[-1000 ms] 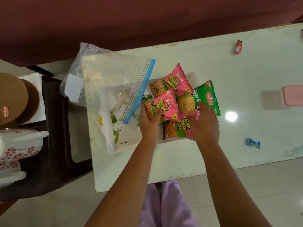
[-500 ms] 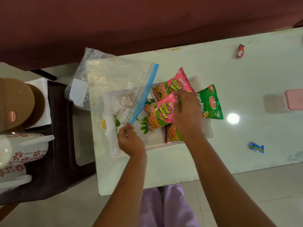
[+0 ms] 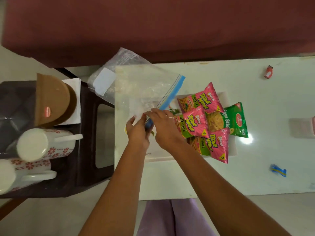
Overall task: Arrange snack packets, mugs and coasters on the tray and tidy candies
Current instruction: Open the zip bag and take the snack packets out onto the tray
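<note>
A: So, what sits at your far left?

B: A dark stool (image 3: 85, 159) beside the table. On it you have brown coasters (image 3: 52, 99) stacked on a white napkin (image 3: 75, 87), and nearer you two white mugs (image 3: 44, 145) with red flowers, lying on their sides.

A: And where are your hands?

B: Both meet over the left part of the white tray (image 3: 160, 157). Your left hand (image 3: 138, 132) is closed on the near corner of a clear zip bag (image 3: 141, 86). Your right hand (image 3: 165, 126) is just beside it, fingertips pinching the bag's blue zip strip. The bag spreads away from you and covers the tray's left part.

A: What lies to the right of your hands?

B: On the tray's right part, three pink snack packets (image 3: 194, 123) overlap, with one green packet (image 3: 237, 120) partly under them and reaching past the tray's edge.

A: Farther right?

B: On the pale table (image 3: 255, 176), well apart, a red candy (image 3: 268, 71) at the far side and a blue candy (image 3: 278, 170) at the near side. A pink thing at the right edge is cut off.
</note>
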The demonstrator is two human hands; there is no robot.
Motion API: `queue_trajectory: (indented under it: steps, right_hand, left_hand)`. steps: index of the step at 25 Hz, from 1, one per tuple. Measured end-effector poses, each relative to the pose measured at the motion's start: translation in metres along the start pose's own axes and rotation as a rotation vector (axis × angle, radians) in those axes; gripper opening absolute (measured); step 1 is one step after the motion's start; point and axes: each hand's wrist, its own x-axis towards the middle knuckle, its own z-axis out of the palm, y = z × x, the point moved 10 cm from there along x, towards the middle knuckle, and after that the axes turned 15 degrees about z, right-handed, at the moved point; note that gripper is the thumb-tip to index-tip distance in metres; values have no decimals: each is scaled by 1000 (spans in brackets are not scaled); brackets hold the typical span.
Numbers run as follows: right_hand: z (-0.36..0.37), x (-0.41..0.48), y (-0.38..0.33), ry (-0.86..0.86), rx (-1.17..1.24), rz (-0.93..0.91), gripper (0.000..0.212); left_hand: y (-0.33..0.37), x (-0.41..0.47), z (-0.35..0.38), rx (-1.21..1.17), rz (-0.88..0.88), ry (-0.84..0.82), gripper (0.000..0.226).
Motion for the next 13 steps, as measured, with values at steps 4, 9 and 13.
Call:
queue_trajectory:
  steps: [4,9,13]
  right_hand:
    - [-58,-22,-49,253,-21,-189,50]
    - [-139,-71,-127,368,-53,-357,27]
    - [-215,-142,-167,614,-26,-419,15]
  left_hand:
    - [68,-31,-4,-77,113,-23,60]
    - [174,-96,3,-69,275,-117,70]
    - [275,-185,3,634,1098,-421,79]
